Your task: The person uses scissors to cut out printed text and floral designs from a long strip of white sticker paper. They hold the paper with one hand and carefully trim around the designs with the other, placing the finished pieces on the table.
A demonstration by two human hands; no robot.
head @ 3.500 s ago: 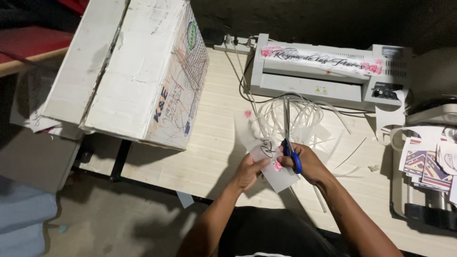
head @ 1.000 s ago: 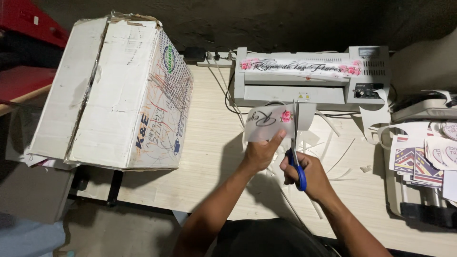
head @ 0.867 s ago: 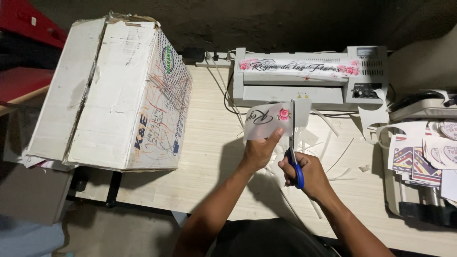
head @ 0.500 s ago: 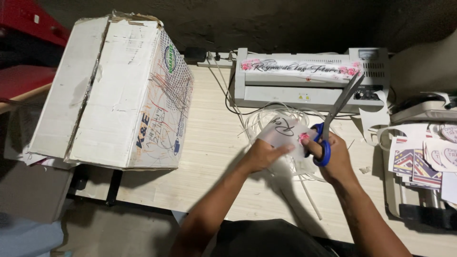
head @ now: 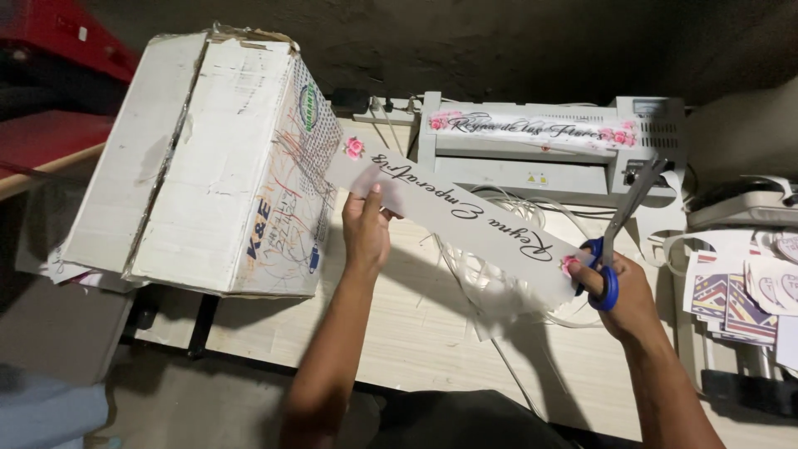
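While the left hand (head: 366,233) pinches the long laminated banner strip (head: 453,208) above the bench (head: 399,341) middle, the right hand (head: 623,295), clenched on blue-handled scissors (head: 619,229), supports its far end; trimming looks under way, demanding a steady, aligned edge.

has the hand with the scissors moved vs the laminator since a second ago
Yes. The right hand with the blue-handled scissors has shifted rightward, from below the laminator's middle to below its right end.

The tabletop (head: 399,349) is hemmed by a cardboard box (head: 208,166) leftward, a laminator (head: 540,150) behind, and card stacks (head: 740,291) rightward.
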